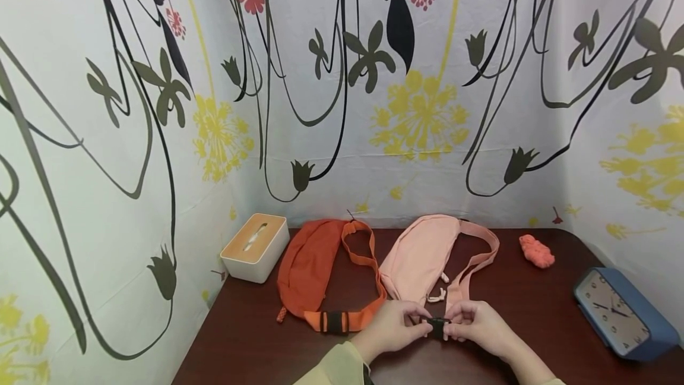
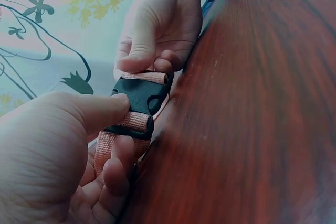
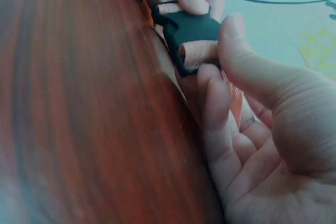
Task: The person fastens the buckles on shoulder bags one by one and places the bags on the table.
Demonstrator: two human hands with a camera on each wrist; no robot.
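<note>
A black side-release buckle (image 1: 437,328) joins the two strap ends of a pink waist bag (image 1: 419,254) near the front of the table. Its halves sit together in the left wrist view, with pink webbing (image 2: 137,121) looped through each end. My left hand (image 1: 392,327) pinches the buckle's left end, thumb on top and fingers beneath. At the other end my right hand (image 1: 481,327) holds the buckle between thumb and curled fingers, close over the tabletop. The pink strap (image 1: 481,236) curves back from the buckle to the bag.
Left of the pink bag lies an orange waist bag (image 1: 310,269) with its black buckle (image 1: 334,322) fastened. A white tissue box (image 1: 253,254) with a wooden lid stands at the back left. A coral yarn bundle (image 1: 537,251) and a blue clock (image 1: 622,314) are on the right.
</note>
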